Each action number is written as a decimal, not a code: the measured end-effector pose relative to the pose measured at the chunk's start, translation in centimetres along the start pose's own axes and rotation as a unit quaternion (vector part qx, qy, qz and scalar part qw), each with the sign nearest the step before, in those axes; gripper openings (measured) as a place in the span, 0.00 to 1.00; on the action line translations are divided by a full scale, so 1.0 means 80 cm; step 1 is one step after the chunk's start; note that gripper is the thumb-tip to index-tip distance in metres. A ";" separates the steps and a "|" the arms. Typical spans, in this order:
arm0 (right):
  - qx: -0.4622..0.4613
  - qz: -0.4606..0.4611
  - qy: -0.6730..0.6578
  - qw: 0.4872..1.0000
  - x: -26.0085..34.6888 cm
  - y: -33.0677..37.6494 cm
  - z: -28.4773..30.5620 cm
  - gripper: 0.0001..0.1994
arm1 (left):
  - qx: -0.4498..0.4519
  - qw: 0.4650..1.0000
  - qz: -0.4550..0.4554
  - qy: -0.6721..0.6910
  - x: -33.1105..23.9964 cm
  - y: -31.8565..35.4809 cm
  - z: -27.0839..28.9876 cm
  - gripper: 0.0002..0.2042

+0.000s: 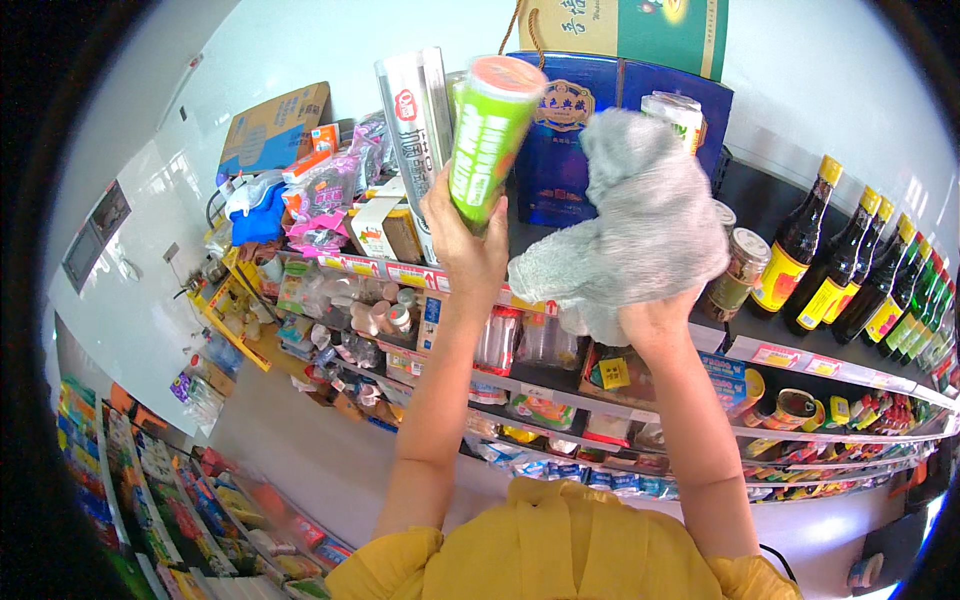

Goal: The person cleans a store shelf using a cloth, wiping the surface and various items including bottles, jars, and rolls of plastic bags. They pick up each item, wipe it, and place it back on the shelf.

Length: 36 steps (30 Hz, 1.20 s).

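My left hand (462, 240) is raised above the top shelf (800, 355) and grips a tall green cylindrical can (488, 140) with an orange lid, tilted a little to the right. Just behind the can stands a silver rectangular box (415, 130). My right hand (655, 325) holds a crumpled grey cloth (635, 225) up against the shelf front, to the right of the can. The cloth hides most of that hand's fingers. Behind the cloth stand a dark blue gift box (560, 140) and a jar with a white lid (675, 112).
Several dark sauce bottles (800, 245) with yellow caps line the top shelf to the right, with glass jars (738, 272) next to the cloth. Cardboard boxes (275, 125) and packets lie at the shelf's left end. Lower shelves carry jars, tins and packets. Another goods rack (200, 510) runs below left.
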State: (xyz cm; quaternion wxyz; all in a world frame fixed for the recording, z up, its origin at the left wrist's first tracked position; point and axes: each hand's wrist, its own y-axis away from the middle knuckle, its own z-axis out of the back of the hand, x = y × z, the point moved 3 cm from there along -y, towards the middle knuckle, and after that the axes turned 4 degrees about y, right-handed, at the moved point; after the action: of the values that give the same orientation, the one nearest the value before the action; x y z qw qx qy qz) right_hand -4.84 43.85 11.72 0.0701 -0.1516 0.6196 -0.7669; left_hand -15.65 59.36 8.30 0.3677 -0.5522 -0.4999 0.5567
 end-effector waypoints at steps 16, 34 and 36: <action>0.257 -0.126 -0.366 0.885 0.039 0.071 -0.064 0.19 | 0.146 0.983 0.096 -0.053 -0.027 0.150 0.148 0.27; 0.358 -0.368 -0.552 0.657 0.035 0.160 -0.075 0.26 | 0.206 0.948 0.242 -0.024 -0.042 0.229 0.179 0.21; 0.301 -0.384 -0.524 0.698 0.023 0.156 -0.076 0.19 | 0.263 0.900 0.345 0.046 -0.049 0.234 0.177 0.22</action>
State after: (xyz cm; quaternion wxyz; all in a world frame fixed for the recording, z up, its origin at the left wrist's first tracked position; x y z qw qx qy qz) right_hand -9.52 46.17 -1.29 0.1247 -0.7246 0.1073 -0.6692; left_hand -26.41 49.19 -10.32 0.3069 -0.5987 -0.0961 0.7335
